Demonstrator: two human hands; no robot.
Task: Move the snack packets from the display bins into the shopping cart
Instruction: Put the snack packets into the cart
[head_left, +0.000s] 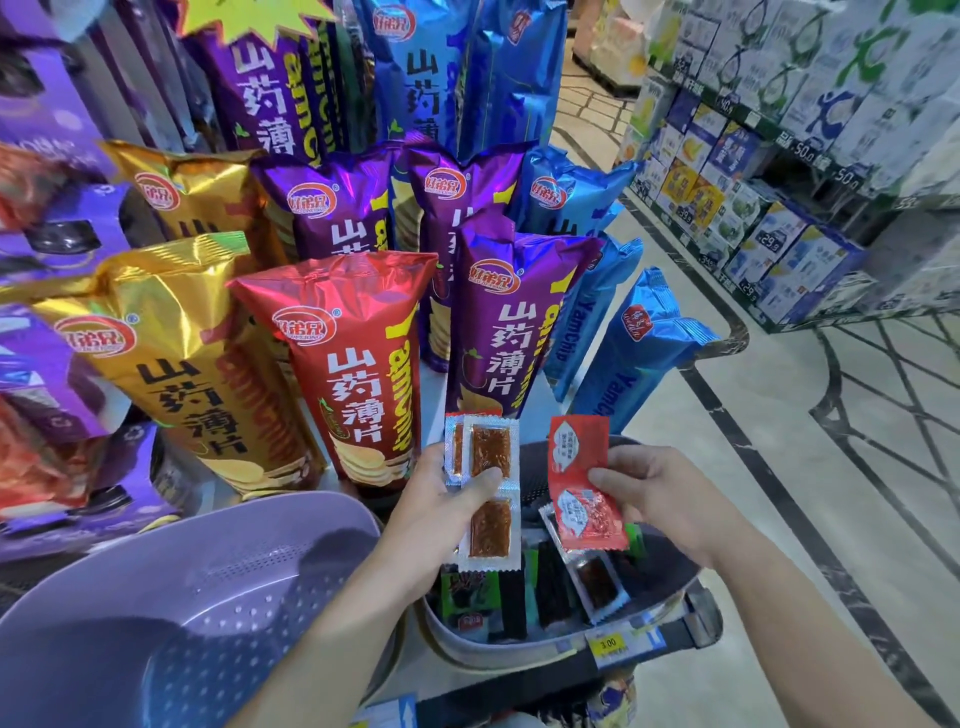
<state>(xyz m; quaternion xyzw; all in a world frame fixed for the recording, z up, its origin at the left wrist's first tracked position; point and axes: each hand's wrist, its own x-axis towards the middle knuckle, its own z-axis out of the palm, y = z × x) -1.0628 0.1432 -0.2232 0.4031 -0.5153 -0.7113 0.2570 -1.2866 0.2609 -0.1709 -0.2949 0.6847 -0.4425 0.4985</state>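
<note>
Both hands are hovering right above the round grey plastic display bin (498, 656), each one holding stock. The left hand (447, 514) is curling around a strip of silver-edged clear-window packets (491, 525) with flat reddish-brown slabs inside, its thumb pressing across the middle joint. The right hand (660, 499) is pinching a pair of red printed foil packets (579, 452) near where they join, thumb on top. More loose packets (597, 582) are lying down in the bin, some green, some dark. Just left of the bin a lavender perforated plastic basket (208, 597) is sitting mouth-up (I'm guessing that's the cart's tub, can't tell for sure), so the step in hand looks like carrying both handfuls over its rim. I'd be keeping the grips on the crimped seams, since that film looks slick and joined packets are probably going to flop at the joints. I'd also be lowering them in rather than flinging. Behind the bin, tall glossy foil chip bags (353, 374) in red, gold, purple and blue are standing upright and crowding close, so swinging low and leftward is looking safer than lifting high. A yellow price tag (608, 644) is sitting on the shelf edge in front of the bin.
</note>
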